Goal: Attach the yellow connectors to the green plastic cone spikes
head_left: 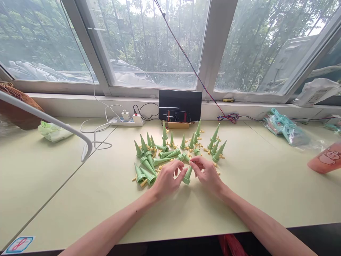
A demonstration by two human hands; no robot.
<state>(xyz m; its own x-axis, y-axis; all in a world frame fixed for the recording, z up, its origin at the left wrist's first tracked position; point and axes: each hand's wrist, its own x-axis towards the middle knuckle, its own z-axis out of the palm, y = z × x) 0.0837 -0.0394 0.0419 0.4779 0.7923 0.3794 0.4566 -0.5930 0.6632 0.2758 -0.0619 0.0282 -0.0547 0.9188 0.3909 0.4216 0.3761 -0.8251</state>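
In front of me a green plastic watering spike point(187, 176) leans between my hands, its wide end low and its narrow end up. My left hand point(170, 176) has curled fingers, with the thumb against the spike's left side. Thumb and fingers of my right hand point(206, 172) pinch around its narrow end, partly hiding it. To the left lie several more green spikes point(147, 165), some tipped over. Others stand upright behind, such as the tall stacked one point(164, 133) and the one at the right point(220, 151). Small yellow valve pieces point(144, 183) stick out or lie among them.
A phone point(178, 116) leans on a dark tablet point(180, 99) at the back. A power strip point(128, 122) with white cables is left of it. A white curved bar point(53, 122) crosses the left side. Turquoise packaged items point(289, 126) and a pink cup point(326, 158) are on the right.
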